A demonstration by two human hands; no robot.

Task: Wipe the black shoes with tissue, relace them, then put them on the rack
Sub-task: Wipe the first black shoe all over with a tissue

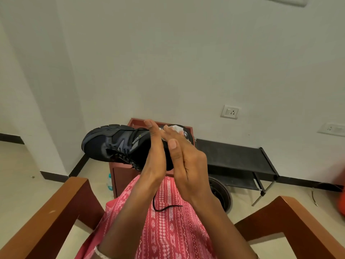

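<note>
We start with the black mesh running shoe (112,144). It is held up over our lap on its side, toe toward 9 o'clock and sole turned away toward the wall.

At the shoe's 3 o'clock end, our left hand (155,156) lies along the ankle side with fingers nearly straight and props it. The thumb is hidden.

Our right hand (188,165) wraps the heel from the other side and presses a crumpled white tissue (176,127) onto it, thumb pointing up.

A loose black lace (162,208) trails from the shoe toward 5 o'clock onto the pink patterned garment (168,230).

Just behind the shoe stands a small reddish-brown wooden table (121,172). The low black metal shoe rack (233,156) sits against the wall at 3 to 4 o'clock, well apart.

We judge the wiping to be under way, now at the heel. The hanging lace suggests relacing is still ahead, and this shoe is not yet on the rack. We see no second shoe, so we cannot tell its state.
</note>
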